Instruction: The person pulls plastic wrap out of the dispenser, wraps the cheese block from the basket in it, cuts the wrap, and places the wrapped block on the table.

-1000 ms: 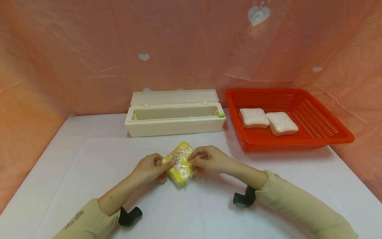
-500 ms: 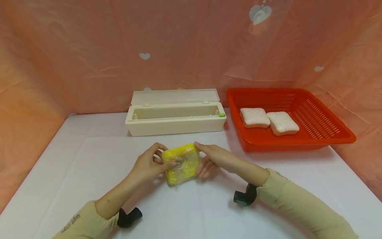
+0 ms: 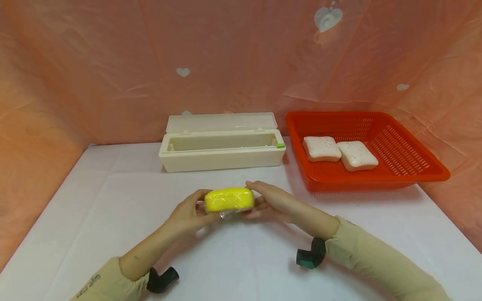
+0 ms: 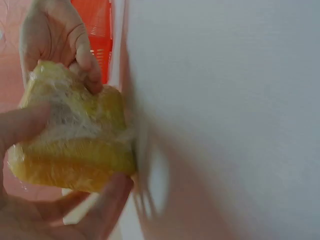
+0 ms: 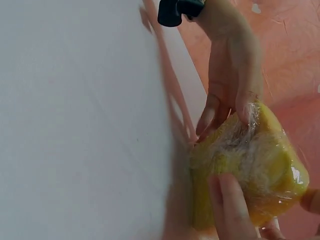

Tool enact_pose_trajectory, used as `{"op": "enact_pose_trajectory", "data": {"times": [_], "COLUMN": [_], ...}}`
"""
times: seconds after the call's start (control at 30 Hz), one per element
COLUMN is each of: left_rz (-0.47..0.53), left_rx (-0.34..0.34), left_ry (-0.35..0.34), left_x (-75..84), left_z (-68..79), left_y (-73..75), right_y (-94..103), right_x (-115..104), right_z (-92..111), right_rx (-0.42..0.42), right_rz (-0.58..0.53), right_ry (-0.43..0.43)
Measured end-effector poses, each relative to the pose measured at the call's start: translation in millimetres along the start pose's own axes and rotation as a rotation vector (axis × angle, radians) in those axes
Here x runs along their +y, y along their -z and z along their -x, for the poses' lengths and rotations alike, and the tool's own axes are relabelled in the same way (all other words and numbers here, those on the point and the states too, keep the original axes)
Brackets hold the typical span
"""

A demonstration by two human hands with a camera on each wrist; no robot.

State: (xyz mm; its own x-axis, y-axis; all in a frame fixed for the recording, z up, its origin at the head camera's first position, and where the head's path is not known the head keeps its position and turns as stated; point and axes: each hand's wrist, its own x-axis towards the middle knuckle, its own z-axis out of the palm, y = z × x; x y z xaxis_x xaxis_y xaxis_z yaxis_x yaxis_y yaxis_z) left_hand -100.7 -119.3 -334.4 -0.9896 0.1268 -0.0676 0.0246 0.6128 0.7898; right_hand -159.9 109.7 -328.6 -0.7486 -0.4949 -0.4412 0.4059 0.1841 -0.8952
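Observation:
A yellow block wrapped in clear film (image 3: 229, 200) is held up off the table between both hands, its smooth narrow side facing up. The left hand (image 3: 186, 213) grips its left end, with the thumb over the wrinkled film and fingers along the other side, as the left wrist view also shows. At the right end, the right hand (image 3: 273, 200) holds the block, one finger near the top edge and others lower down. Bunched film covers the block's broad face (image 5: 245, 155) in the right wrist view. Parts of several fingers are hidden behind the block.
Behind the hands stands a long cream box (image 3: 222, 159) with its clear lid (image 3: 222, 122) raised and a green tab at its right end. An orange-red basket (image 3: 376, 180) at the right holds two white speckled blocks (image 3: 357, 155). A white cloth (image 3: 113, 200) covers the table.
The right hand has moved from picking at the film to holding the block's right end. The block has turned and tipped, so its narrow side now faces up instead of the wrinkled face.

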Motion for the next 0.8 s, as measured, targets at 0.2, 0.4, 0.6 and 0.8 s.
{"op": "enact_pose_trajectory", "data": {"times": [0.2,0.4,0.6,0.8], "left_rz": [0.095,0.23,0.279,0.352], "left_rx": [-0.042,-0.089,-0.134,-0.129], "left_ry": [-0.003,0.049,0.077,0.077], "left_x": [-7.9,-10.1,-12.5,-13.6], "left_z": [1.8,1.2,0.8,1.6], "left_y": [-1.6,2.1,4.9,7.2], "right_y": [-2.4,-4.4,-5.2,-6.3], "right_x": [3,6,10,11], "right_z": [-1,-1,-2,-3], "right_rx": [0.001,0.005,-0.039,-0.086], "right_rz": [0.043,-0.016,-0.067,-0.121], "right_ry": [0.032,0.033,0.057,0.048]}}
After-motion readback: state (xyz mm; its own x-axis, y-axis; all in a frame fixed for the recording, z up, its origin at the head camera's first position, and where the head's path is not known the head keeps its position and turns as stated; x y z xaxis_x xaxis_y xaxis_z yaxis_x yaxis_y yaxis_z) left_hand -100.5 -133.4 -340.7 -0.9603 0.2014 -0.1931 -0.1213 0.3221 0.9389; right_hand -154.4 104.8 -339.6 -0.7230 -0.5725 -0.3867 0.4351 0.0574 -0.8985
